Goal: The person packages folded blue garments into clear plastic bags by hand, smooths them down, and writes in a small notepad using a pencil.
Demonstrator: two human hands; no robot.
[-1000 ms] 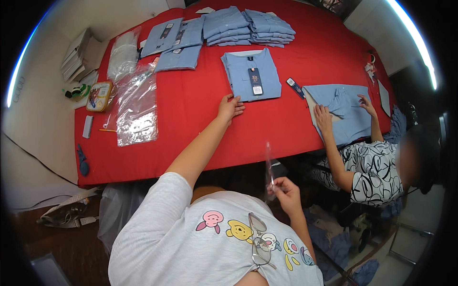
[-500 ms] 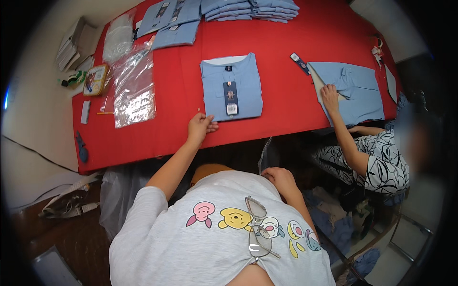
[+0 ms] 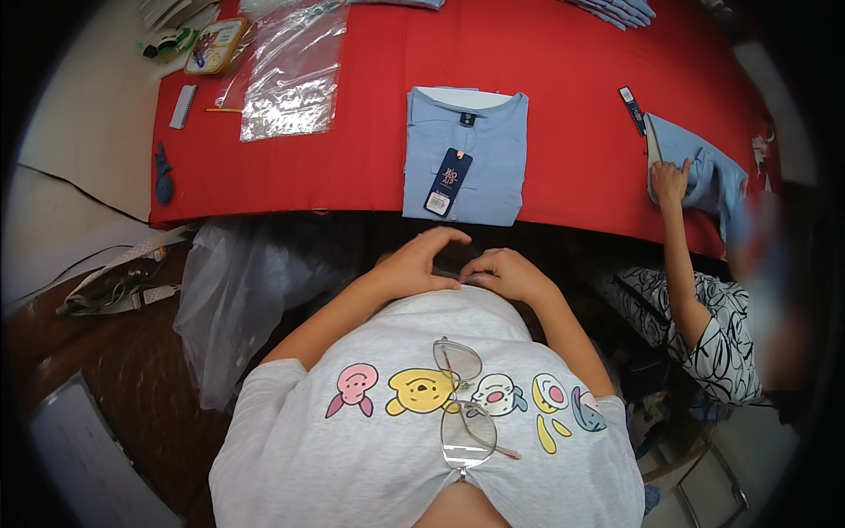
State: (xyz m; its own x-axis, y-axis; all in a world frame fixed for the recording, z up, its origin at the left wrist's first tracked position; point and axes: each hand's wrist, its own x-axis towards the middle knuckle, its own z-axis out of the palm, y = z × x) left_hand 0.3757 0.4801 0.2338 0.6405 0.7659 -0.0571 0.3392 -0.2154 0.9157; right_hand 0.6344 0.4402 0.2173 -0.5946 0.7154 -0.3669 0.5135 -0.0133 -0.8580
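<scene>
Both of my hands are close together in front of my waist, just below the table's front edge. My left hand [image 3: 421, 266] is open, thumb and forefinger curved apart. Beside it, my right hand [image 3: 510, 275] is closed in a pinch on a clear plastic bag, which is hard to see against the dark gap. Just beyond my hands, a folded light blue shirt [image 3: 497, 167] lies at the front edge of the table, a strip of white card showing at its neckline. On it rests a dark blue hang tag [image 3: 448, 183], slightly tilted.
Clear plastic bags [image 3: 290, 92] lie left on the red table [image 3: 370, 167], near a yellow tin [image 3: 216, 46], a small notepad [image 3: 183, 106] and dark snips [image 3: 163, 176]. At right, a co-worker's hand [image 3: 671, 182] presses another blue garment [image 3: 704, 172] beside a tag [image 3: 631, 110].
My left hand has left the shirt's lower corner and come down beside my right hand. My view has tipped lower, and the shirt's hang tag now leans.
</scene>
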